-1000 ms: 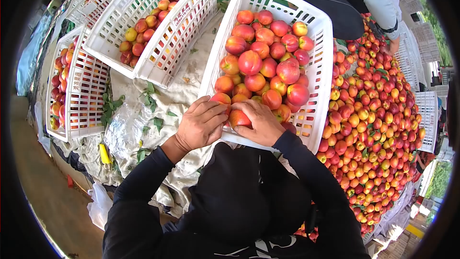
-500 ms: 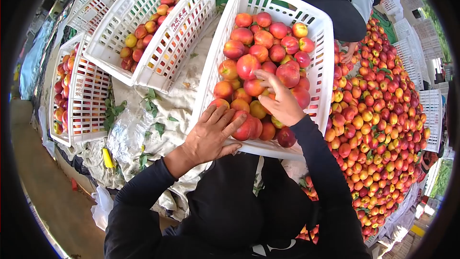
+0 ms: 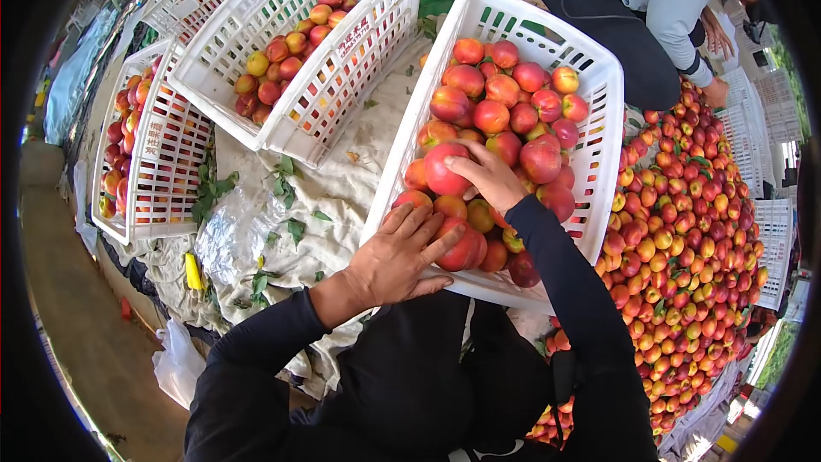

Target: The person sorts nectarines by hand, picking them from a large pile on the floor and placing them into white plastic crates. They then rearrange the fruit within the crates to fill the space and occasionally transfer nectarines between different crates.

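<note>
A white slotted crate (image 3: 611, 145) sits in front of me, tilted in view and holding many red and yellow nectarines (image 3: 492, 117). My right hand (image 3: 489, 178) reaches over its middle, fingers curled round a large red nectarine (image 3: 445, 169) among the others; the undersides of the fingers are hidden. At the crate's near left corner, my left hand (image 3: 398, 252) lies with fingers spread across the rim and against the nectarines beside it, holding nothing.
Two more white crates with nectarines, one upper left (image 3: 299, 107) and one far left (image 3: 162, 162), stand on pale cloth (image 3: 342, 180). A large nectarine heap (image 3: 684, 265) lies right. Another person (image 3: 676, 0) sits at the upper right. A yellow object (image 3: 193, 271) lies left.
My right hand has closed round the large red nectarine. The whole view has shifted, with crates appearing lower and further right. The other person's hand has moved off the heap's left edge.
</note>
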Available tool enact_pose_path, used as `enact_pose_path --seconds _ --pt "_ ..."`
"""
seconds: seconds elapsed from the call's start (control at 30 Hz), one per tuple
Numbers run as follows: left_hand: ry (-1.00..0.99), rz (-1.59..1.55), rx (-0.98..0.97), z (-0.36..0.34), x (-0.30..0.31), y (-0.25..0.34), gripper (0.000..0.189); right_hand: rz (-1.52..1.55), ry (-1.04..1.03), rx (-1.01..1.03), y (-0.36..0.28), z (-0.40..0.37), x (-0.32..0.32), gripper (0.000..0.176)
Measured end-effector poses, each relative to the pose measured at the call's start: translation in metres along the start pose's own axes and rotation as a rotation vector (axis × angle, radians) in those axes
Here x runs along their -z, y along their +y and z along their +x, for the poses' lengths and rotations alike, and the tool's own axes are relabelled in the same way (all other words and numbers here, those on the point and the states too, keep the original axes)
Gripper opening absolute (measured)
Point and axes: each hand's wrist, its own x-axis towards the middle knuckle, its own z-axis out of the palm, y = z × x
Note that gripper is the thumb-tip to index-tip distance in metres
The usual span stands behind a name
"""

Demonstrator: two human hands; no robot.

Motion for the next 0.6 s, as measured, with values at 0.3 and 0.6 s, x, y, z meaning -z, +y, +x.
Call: enact_pose_path --seconds 0.3,0.6 --pt "0.069 -0.084 0.012 0.008 0.011 -0.001 0.057 0.173 0.006 -0.004 0.011 -0.008 -0.063 0.072" --pt "0.091 -0.013 0.125 0.022 0.007 0.004 0.05 0.039 0.009 -0.086 -0.001 -0.021 -0.061 0.052"
